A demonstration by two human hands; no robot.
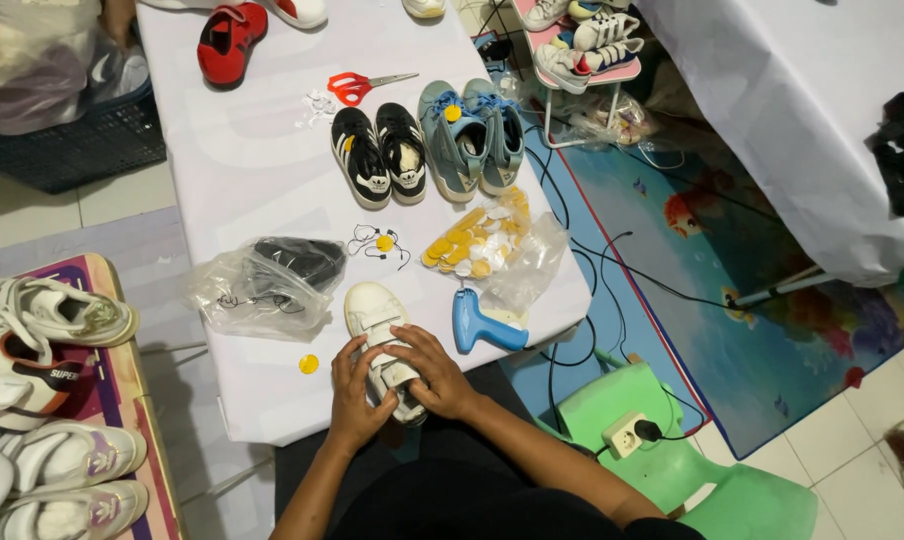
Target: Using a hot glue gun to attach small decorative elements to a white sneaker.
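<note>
We hold the small cream leather shoe (380, 335) at the white surface (252, 170) edge, left hand (354, 397) and right hand (430, 372) fingers closed around it; blue plastic tagging gun (480, 322) lies unused just right; tagging appears unfinished.

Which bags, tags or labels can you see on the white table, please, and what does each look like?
Clear plastic bag: left of the cream shoe, crumpled, dark item inside.
Clear bag of tags: right-centre, full of yellow and white round discs.
Yellow round tag: mid-table, on black string.
Loose yellow disc: near the left hand.
</note>
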